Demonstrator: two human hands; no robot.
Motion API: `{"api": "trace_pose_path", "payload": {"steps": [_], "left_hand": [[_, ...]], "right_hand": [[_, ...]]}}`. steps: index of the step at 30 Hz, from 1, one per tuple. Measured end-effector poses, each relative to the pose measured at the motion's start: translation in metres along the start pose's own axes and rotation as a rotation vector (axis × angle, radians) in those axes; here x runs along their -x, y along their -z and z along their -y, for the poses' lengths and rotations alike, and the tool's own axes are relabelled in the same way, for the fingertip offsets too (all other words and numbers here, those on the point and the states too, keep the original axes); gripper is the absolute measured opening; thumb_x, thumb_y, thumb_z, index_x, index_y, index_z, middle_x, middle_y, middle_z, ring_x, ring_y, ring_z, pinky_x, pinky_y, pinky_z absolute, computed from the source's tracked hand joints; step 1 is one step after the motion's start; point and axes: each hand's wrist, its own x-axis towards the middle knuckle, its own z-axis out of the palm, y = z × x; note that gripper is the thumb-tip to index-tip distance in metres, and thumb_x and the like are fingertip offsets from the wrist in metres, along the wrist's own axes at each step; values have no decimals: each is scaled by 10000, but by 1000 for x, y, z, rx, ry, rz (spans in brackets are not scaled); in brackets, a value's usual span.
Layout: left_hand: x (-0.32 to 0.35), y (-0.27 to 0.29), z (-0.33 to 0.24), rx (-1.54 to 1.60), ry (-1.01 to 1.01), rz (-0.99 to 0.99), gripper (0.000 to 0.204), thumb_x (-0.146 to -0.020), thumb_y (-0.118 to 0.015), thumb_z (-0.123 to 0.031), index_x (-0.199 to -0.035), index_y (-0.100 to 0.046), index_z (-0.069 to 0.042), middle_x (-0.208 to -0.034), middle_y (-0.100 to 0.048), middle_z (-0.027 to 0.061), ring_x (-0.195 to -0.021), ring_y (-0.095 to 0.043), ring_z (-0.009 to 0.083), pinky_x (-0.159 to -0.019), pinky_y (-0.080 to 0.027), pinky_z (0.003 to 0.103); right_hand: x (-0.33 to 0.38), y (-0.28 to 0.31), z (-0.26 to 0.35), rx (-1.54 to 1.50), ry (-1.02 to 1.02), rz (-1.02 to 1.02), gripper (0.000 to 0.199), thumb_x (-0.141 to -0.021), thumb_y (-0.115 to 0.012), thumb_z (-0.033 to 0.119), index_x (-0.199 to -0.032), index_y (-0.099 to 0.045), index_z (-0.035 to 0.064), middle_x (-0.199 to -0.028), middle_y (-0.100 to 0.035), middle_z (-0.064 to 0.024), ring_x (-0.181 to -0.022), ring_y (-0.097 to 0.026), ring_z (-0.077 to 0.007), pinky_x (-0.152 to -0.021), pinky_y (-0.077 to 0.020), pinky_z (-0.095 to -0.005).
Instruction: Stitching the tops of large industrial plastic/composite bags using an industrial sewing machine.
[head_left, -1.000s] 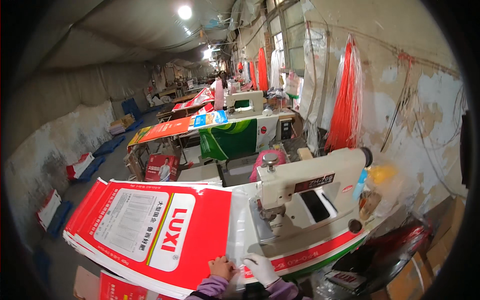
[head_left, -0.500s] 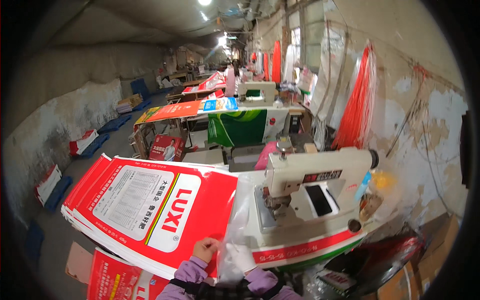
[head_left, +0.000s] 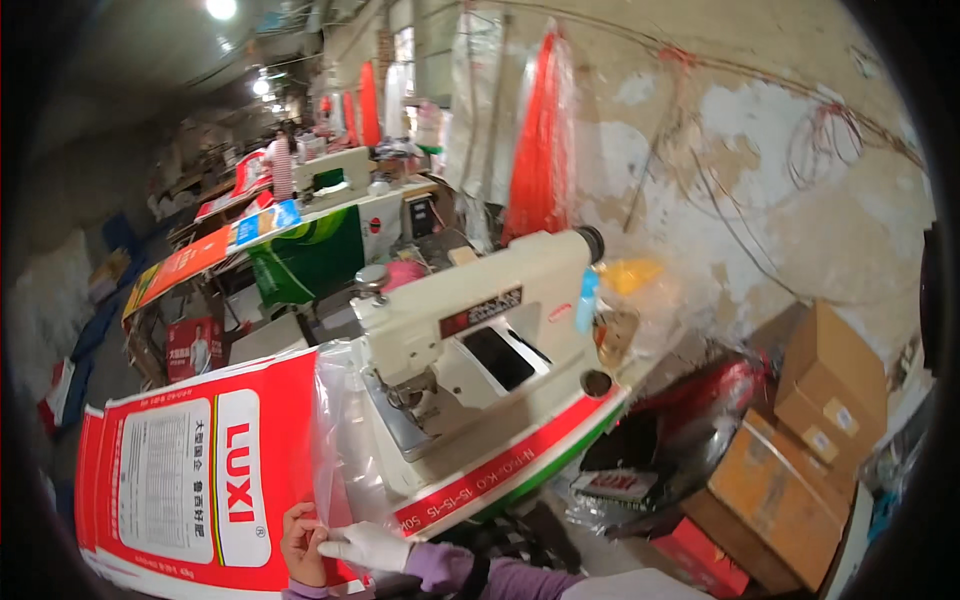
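A stack of red and white printed sacks point(head_left: 285, 420) lies on the left of the sewing table, with a clear plastic liner point(head_left: 343, 440) sticking out along the right edge. My left hand point(head_left: 303, 548), bare, is closed with its fingertips pinching the liner at the near corner. Right beside it, my right hand point(head_left: 370, 546) wears a white glove, its fingers pressed together on the same plastic. The two hands touch or nearly touch; exactly how much film each grips is hard to see. A cream sewing machine point(head_left: 470, 295) stands just beyond, to the right.
A red and green strip point(head_left: 500, 470) covers the table's near edge. Cardboard boxes point(head_left: 770, 490) and plastic-wrapped bundles point(head_left: 650, 440) crowd the floor at right. Red strands point(head_left: 543, 150) hang on the wall. Another sewing table with a green sheet point(head_left: 310, 255) stands farther back.
My view has swung to the right, so the sacks and machine sit farther left and the boxes show fully. My two hands have come together at the liner.
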Motion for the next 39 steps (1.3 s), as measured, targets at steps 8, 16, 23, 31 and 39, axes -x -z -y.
{"api": "trace_pose_path", "payload": {"steps": [8, 16, 23, 31, 39], "left_hand": [[11, 47, 81, -883, 44, 17, 334, -812, -655, -240, -1097, -622, -68, -930, -673, 122, -854, -657, 269, -796, -510, 389], [13, 65, -11, -1199, 365, 295, 149, -804, -628, -178, -820, -677, -38, -677, -638, 177, -652, -659, 299, -607, -512, 380], [26, 39, -34, -732, 439, 54, 219, -873, -596, -180, -798, -620, 25, -551, -531, 146, -472, -503, 216, -490, -393, 337], [41, 2, -89, -1274, -91, 148, 176, -821, -660, -168, -745, -591, -26, -579, -529, 178, -497, -544, 333, -463, -405, 379], [181, 49, -198, -1665, 81, 95, 121, -770, -715, -56, -887, -721, -86, -669, -637, 117, -559, -621, 252, -505, -487, 360]], "right_hand": [[-21, -47, -36, -369, 202, -463, 137, -863, -632, 119, -939, -634, 5, -847, -650, -79, -830, -625, -139, -772, -495, -276], [-4, -57, -51, -234, 249, -171, 187, -871, -589, 159, -982, -658, 24, -958, -653, -121, -878, -634, -276, -788, -501, -327], [21, -52, -23, 58, 415, -173, 353, -874, -558, 253, -1157, -570, 41, -902, -597, -160, -918, -582, -339, -785, -485, -389], [-41, -63, -46, 973, 581, 196, 155, -768, -602, 220, -824, -692, 107, -739, -661, -69, -694, -612, -263, -680, -478, -369], [-126, 12, -109, 1208, 215, -683, 146, -837, -597, 228, -764, -612, 103, -673, -591, -69, -652, -600, -224, -607, -494, -370]]}}
